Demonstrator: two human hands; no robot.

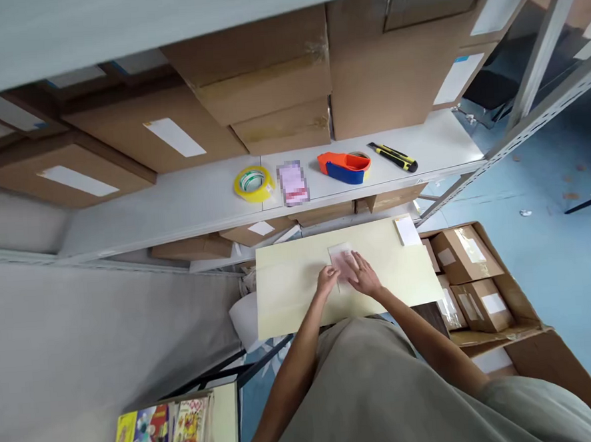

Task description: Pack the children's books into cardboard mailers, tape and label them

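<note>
A small pale pink sheet with a whitish, see-through-looking border (pixel 341 255) lies on the cream tabletop (pixel 289 281). I cannot make out whether it is a paper slip or a thin bag. At its left edge is my left hand (pixel 327 280), thumb and fingertips pinched together on the border. My right hand (pixel 366 278) rests on the right part of the sheet, fingers stretched out and slightly apart. Part of the sheet is hidden under those fingers. A stack of white paper (pixel 407 231) sits at the tabletop's far right corner.
On the grey shelf (pixel 199 200) beyond lie a yellow tape roll (pixel 254 183), a blurred-out pink item (pixel 294 183), an orange-and-blue tape dispenser (pixel 343 168) and a utility knife (pixel 394 157). Cartons (pixel 276 69) stand behind them. An open carton (pixel 523 300) holds several boxes at right.
</note>
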